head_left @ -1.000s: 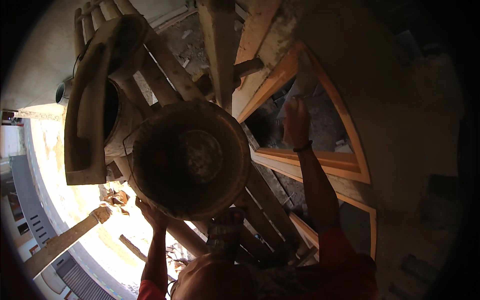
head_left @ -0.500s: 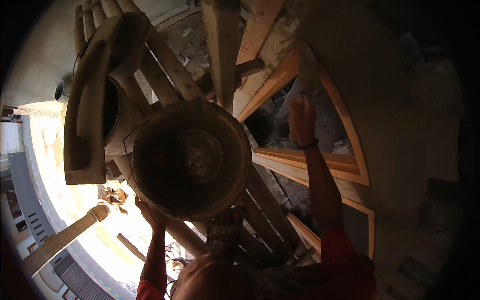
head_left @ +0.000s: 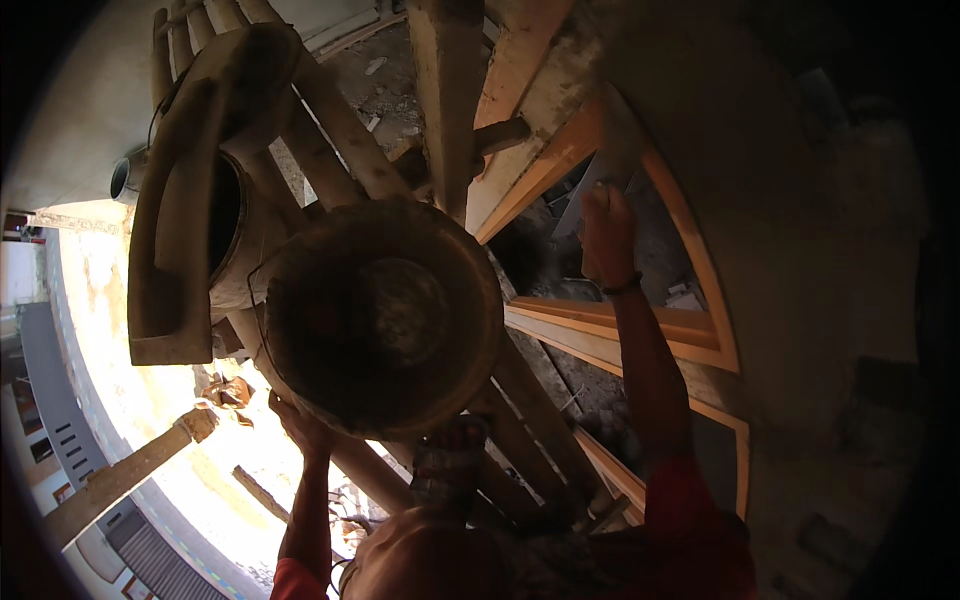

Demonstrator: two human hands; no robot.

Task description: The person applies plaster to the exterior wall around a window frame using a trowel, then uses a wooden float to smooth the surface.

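A large dirt-caked bucket [head_left: 285,345], dark inside with a pale patch at its bottom, stands in the middle on wooden poles. My left hand [head_left: 303,428] is closed on the bucket's lower left edge; its fingertips are partly hidden. Farther right, my right hand [head_left: 608,235] is raised in a fist before an orange-brown wooden window frame [head_left: 690,235]. It grips what looks like a trowel [head_left: 618,135], its flat grey blade reaching up past the frame's top corner. The handle is mostly hidden by my fingers.
A long wooden plastering float [head_left: 150,300] lies at the left, across a second bucket [head_left: 255,235]. Wooden poles [head_left: 365,465] form the platform. An upright post [head_left: 440,100] rises beyond the middle bucket. A plastered wall [head_left: 810,260] fills the right; bright ground [head_left: 215,480] shows below left.
My right hand has shifted slightly and turned at the wrist, with the trowel-like tool still in it. My left hand keeps its place at the bucket.
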